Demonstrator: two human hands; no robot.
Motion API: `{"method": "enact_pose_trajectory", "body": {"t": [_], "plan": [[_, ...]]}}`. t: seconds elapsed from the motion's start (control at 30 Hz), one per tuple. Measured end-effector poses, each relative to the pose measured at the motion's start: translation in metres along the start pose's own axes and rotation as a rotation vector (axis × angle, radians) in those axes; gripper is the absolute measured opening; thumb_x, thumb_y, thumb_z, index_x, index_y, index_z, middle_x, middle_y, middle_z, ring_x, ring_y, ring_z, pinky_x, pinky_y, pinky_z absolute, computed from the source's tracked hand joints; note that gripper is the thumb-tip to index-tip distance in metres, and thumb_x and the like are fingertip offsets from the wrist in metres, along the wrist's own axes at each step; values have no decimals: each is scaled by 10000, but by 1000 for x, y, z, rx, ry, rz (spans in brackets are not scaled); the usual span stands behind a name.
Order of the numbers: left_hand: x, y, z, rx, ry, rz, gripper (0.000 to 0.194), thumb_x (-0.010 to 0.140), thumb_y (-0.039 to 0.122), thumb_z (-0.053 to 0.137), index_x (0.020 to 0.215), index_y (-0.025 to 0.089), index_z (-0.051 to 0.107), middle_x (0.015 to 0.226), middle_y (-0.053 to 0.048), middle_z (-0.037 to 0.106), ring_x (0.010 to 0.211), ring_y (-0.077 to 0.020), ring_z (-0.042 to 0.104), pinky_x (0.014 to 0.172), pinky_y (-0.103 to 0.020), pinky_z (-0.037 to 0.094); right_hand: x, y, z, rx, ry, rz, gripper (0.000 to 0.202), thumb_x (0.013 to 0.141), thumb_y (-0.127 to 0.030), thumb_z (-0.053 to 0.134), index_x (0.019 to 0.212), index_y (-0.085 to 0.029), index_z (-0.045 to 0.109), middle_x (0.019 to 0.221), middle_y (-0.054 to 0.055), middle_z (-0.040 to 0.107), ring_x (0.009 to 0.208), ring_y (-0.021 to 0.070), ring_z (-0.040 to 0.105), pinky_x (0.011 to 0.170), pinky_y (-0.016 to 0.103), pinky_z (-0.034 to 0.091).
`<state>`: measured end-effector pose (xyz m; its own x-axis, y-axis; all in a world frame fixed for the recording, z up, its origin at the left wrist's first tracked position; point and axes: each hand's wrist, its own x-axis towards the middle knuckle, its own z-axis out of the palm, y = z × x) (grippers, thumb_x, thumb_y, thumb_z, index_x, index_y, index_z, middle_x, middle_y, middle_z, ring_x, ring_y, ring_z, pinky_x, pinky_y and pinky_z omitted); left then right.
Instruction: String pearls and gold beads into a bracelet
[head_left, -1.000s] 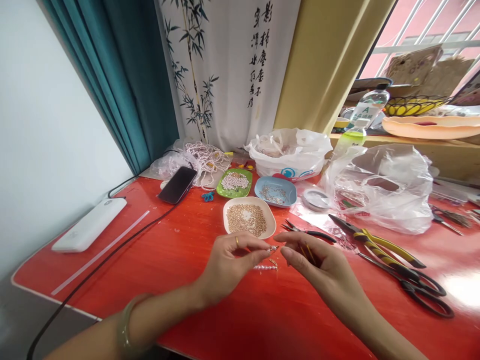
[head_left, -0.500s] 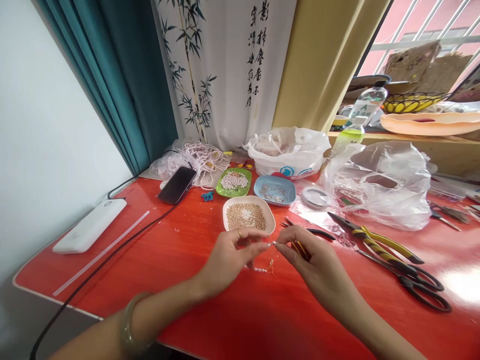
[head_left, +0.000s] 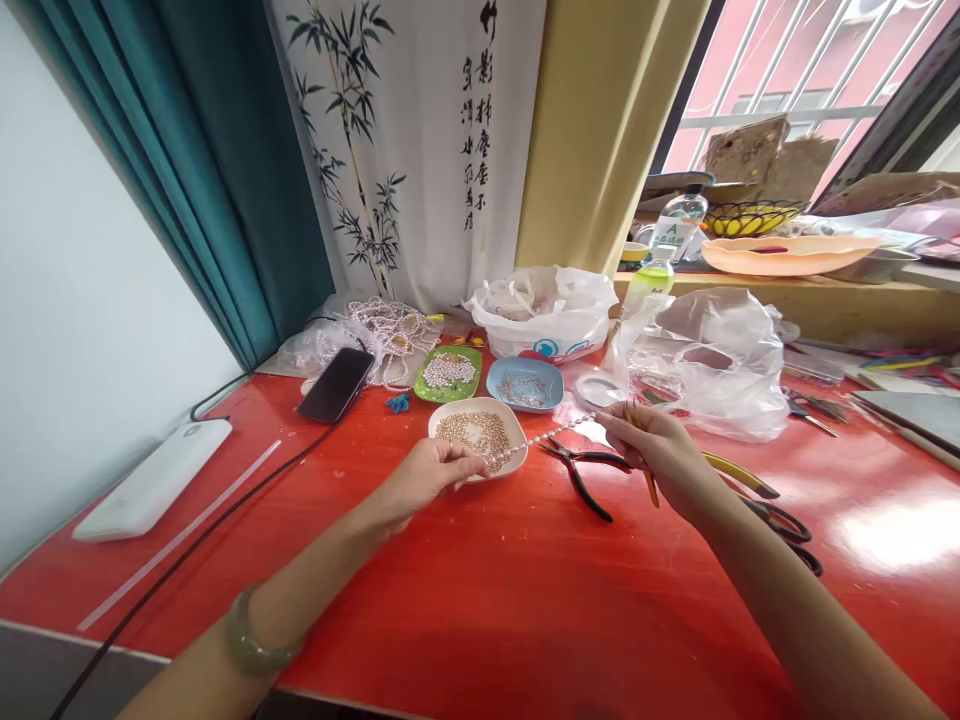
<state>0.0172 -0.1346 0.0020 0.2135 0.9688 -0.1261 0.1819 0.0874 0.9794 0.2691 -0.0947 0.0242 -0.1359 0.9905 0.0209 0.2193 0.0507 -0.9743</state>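
Observation:
A thin strand of small pearly beads [head_left: 561, 432] stretches between my hands, sloping up to the right. My left hand [head_left: 431, 475] pinches its lower end at the front edge of a white dish of gold beads [head_left: 480, 412]. Its other end is in the closed fingers of my right hand [head_left: 651, 440], above the table. A slim orange-yellow tool [head_left: 652, 490] pokes out below the right palm; its kind is mostly hidden. Black-handled pliers [head_left: 581, 470] lie open between the hands. Behind the right hand, yellow-handled pliers [head_left: 742, 474] and scissors [head_left: 784, 522] are partly covered.
A green dish of pale beads [head_left: 450, 373] and a blue dish of small metal bits [head_left: 526, 383] stand behind. Plastic bags [head_left: 540, 320], a tape roll [head_left: 598, 389], a phone [head_left: 337, 385], a white power bank [head_left: 154, 480] and a black cable [head_left: 217, 530] lie around.
My hands have moved apart, the right one up and rightward, the left slightly leftward. The bead strand is now drawn out between them. The view has turned to the right.

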Motion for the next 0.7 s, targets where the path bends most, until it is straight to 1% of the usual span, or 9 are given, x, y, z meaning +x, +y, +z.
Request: {"method": "enact_pose_trajectory", "body": {"t": [0.1,0.23,0.3,0.37,0.47,0.53,0.63,0.7], "plan": [[2,-5,1,-44,-6,-29,239,658,355,622,651,118,597,478,64,396,437,-45,279,439,-191,189,-1,0,4,-29,24,52,329,699,-401,595,550,-180,402,403,-92,288,375,39,212,359,199,130],[3,-7,1,-113,0,-20,262,677,366,617,705,105,614,471,59,392,415,-37,279,414,-186,185,0,3,6,-19,0,76,301,695,-395,599,568,-175,438,409,-90,294,381,39,208,372,207,132],[3,-7,0,-185,5,0,288,709,380,587,698,94,621,496,40,431,418,-35,312,417,-181,231,4,8,3,-15,-18,81,307,686,-401,605,561,-175,437,407,-92,292,382,38,204,383,213,142],[3,-7,-1,-288,11,9,284,722,373,579,706,92,621,575,8,505,460,-42,391,460,-178,319,8,14,0,-20,-23,92,324,679,-415,605,550,-178,426,401,-94,284,378,37,201,386,218,141],[5,-7,-3,-417,28,19,268,709,322,610,872,110,613,707,-25,579,568,-68,493,561,-191,415,12,20,-4,-32,-32,101,344,666,-436,606,540,-181,413,399,-93,289,369,36,199,385,220,126],[6,-7,-3,-444,44,38,309,712,292,612,963,113,584,744,-38,605,607,-80,527,595,-201,439,13,22,-5,-39,-44,104,348,662,-445,606,541,-181,415,400,-92,292,367,35,196,387,221,117],[7,-9,-4,-454,59,63,301,718,254,605,975,103,559,779,-65,638,637,-95,559,615,-213,455,13,22,-5,-45,-55,103,364,664,-450,600,517,-184,399,389,-92,280,368,36,185,394,227,113],[8,-10,-3,-471,65,83,278,715,219,604,963,107,545,785,-73,655,650,-100,576,625,-212,456,12,19,-5,-61,-65,103,407,677,-446,584,462,-193,349,367,-89,260,369,38,177,399,237,118]]}}
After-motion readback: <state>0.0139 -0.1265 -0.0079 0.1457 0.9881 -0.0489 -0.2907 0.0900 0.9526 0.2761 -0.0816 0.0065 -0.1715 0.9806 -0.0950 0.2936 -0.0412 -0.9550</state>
